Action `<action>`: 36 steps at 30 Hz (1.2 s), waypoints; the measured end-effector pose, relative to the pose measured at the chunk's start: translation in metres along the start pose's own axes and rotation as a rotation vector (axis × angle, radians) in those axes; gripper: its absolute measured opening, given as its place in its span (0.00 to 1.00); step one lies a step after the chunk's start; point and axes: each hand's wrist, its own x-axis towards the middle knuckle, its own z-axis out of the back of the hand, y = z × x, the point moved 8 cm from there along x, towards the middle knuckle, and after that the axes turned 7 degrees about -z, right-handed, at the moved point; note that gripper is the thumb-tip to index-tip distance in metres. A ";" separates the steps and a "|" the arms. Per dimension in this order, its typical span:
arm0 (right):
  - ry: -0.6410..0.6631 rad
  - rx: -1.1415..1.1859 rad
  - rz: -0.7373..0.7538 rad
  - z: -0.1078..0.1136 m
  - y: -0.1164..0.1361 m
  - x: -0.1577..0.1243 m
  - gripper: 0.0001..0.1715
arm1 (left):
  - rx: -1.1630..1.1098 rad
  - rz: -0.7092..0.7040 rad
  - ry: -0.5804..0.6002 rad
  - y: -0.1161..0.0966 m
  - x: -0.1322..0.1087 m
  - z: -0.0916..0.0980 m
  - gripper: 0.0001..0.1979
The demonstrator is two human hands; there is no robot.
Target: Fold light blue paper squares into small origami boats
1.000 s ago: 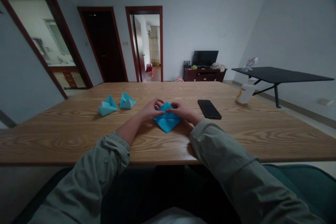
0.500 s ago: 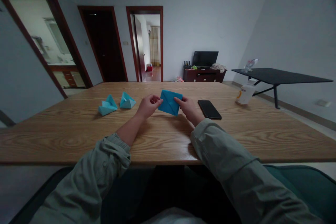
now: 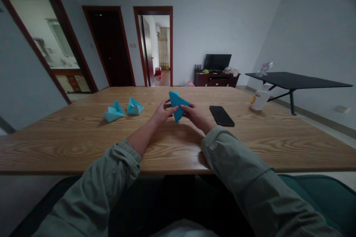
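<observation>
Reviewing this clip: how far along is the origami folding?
Done: two folded paper pieces stand finished-looking on the wooden table. In hand: a blue folded triangle held between the left hand and right hand. Left: it looks flat, not yet opened into a standing form like those two.

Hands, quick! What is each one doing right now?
Left hand: closed, holding the folded blue origami paper by its left side.
Right hand: closed, holding the same paper by its right side.

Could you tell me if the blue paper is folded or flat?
Folded: the blue paper makes a pointed triangle between the left hand and right hand.
</observation>
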 end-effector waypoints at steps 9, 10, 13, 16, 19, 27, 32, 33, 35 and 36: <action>-0.171 -0.728 0.363 -0.011 0.031 -0.016 0.11 | 0.009 -0.032 -0.042 -0.003 -0.002 0.006 0.41; -0.240 -0.829 0.441 -0.011 0.037 -0.020 0.11 | 0.021 -0.025 -0.049 -0.003 -0.001 0.009 0.43; -0.330 -1.052 0.614 -0.011 0.049 -0.029 0.13 | 0.000 -0.004 -0.011 -0.003 -0.001 0.018 0.45; -0.308 -1.144 0.698 -0.010 0.051 -0.033 0.13 | 0.048 -0.046 0.039 -0.007 0.000 0.027 0.42; -0.321 -1.185 0.748 -0.009 0.053 -0.035 0.10 | 0.232 -0.092 0.135 -0.008 -0.002 0.027 0.40; -0.163 -1.329 0.597 -0.016 0.033 -0.026 0.13 | 0.713 -0.263 0.254 -0.005 -0.004 0.018 0.17; 0.084 -1.370 0.333 -0.015 0.002 -0.023 0.16 | 0.988 -0.188 0.438 0.021 -0.010 0.019 0.16; 0.107 -1.367 0.304 -0.016 -0.001 -0.024 0.16 | 0.992 -0.186 0.458 0.023 -0.011 0.020 0.16; 0.122 -1.373 0.261 -0.017 -0.003 -0.026 0.17 | 0.964 -0.175 0.474 0.026 -0.014 0.022 0.17; 0.118 -1.382 0.241 -0.017 -0.002 -0.028 0.17 | 0.945 -0.167 0.479 0.026 -0.014 0.022 0.17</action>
